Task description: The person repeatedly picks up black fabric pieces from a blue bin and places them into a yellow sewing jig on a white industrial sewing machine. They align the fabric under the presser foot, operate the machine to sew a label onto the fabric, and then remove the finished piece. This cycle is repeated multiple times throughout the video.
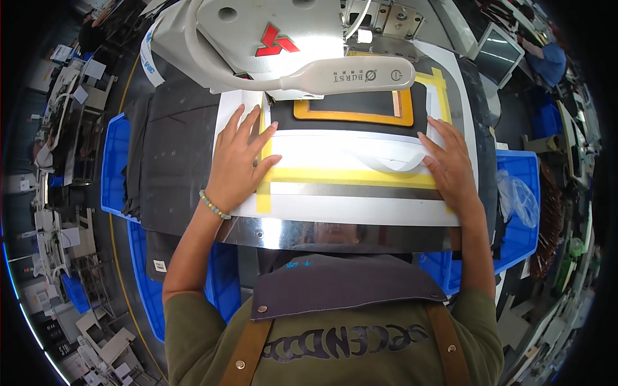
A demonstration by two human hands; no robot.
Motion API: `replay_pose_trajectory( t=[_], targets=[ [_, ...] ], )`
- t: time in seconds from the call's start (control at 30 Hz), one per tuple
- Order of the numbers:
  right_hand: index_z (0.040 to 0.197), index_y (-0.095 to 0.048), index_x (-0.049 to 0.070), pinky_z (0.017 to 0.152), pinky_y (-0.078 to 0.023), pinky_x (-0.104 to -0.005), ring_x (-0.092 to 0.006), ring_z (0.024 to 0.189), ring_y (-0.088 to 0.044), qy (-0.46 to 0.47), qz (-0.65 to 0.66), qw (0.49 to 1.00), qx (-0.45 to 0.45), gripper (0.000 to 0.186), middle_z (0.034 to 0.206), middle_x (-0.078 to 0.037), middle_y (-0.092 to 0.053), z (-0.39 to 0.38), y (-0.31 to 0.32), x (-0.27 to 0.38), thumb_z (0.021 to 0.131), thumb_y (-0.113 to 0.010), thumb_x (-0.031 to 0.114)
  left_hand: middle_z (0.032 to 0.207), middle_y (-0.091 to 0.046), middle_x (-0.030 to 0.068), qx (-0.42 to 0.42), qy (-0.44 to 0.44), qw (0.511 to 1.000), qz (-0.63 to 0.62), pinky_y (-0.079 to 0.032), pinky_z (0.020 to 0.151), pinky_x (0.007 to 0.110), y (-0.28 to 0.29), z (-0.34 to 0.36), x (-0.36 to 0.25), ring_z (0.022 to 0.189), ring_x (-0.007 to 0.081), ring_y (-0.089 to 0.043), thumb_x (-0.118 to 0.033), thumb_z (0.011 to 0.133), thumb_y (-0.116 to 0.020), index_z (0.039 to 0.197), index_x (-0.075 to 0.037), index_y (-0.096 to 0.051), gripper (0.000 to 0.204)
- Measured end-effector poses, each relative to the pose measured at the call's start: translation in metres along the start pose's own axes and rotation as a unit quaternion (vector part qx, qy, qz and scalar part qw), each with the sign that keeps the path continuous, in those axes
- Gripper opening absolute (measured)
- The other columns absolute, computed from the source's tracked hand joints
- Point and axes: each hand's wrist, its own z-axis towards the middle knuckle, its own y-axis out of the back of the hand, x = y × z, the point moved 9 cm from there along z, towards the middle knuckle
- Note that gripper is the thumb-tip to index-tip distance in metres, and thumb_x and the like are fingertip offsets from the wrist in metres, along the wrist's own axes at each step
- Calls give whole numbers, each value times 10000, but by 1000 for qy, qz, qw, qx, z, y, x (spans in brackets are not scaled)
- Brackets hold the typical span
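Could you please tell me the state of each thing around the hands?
Left hand: open, fingers spread, over the taped sheet
Right hand: open, fingers slightly bent
Dark piece: lying flat
Yellow tape: stuck down in strips
Orange frame: above the dark piece, partly hidden
Gooseneck lamp: bent over the frame; lit or not, unclear
Dark cloth: laid out flat
Plastic bag: crumpled

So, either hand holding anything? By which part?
No clear grip: left hand and right hand lie spread at opposite sides of yellow-taped white sheets.
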Motion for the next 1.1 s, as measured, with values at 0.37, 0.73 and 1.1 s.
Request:
replay_pose_trajectory(
  t=[0.37,0.73,1.1],
  targets=[
    [1290,-689,45,1132,-394,-440,-354,1354,-486,-18,10,996,-82,348,1475,-137,-543,-1,17,-8,994,-616,213,1578,-432,170,6,-24,1000,5,-326,1154,496,3,3,-11,1488,395,-327,-396,881,-739,1408,-148,-630,592],
    [1290,-678,37,1159,-356,-464,-371,1392,-436,-6,37,996,-85,369,1490,-164,-514,-4,10,-16,1005,-610,262,1574,-442,173,32,-11,999,-1,-304,1179,511,-1,6,-5,1486,418,-327,-333,868,-751,1404,-118,-628,590],
    [1173,-759,68,1173,-350,-450,-320,1440,-403,-11,22,999,-40,297,1502,-124,-519,-9,4,-10,989,-643,271,1593,-433,160,45,6,999,-24,-275,1210,502,-6,1,2,1492,396,-336,-257,896,-711,1409,-85,-612,550]
  ],
)
